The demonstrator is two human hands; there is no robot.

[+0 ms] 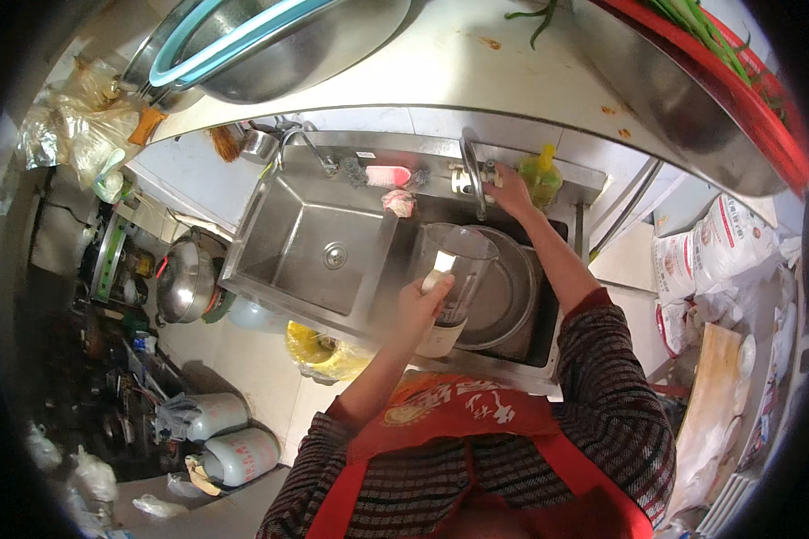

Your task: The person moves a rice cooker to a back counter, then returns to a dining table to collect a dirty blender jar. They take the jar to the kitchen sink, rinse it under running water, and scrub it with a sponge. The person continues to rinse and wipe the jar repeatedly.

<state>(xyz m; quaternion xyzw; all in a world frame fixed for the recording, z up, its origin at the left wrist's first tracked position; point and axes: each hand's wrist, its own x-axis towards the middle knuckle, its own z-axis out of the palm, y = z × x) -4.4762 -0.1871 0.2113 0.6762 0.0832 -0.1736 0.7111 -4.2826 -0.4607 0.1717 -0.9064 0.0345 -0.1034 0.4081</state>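
Observation:
My left hand (428, 304) grips the pale handle of a clear plastic blender jar (470, 266). The jar leans over the right sink basin, its wide mouth towards the faucet and its white base (438, 341) near my apron. At the back of the sink, my right hand (509, 190) is closed around the valve of a metal faucet (470, 168), partly hidden by the spout. No water stream can be made out. Beneath the jar, a large round metal pan (516, 296) sits in the right basin.
The left steel basin (310, 249) has a second faucet (303, 138). Along the back ledge are a pink-and-white brush (385, 176), steel scourers and a yellow-green pump bottle (541, 176). A shelf (445, 74) holding metal bowls overhangs the sink. Gas cylinders (243, 455) stand lower left.

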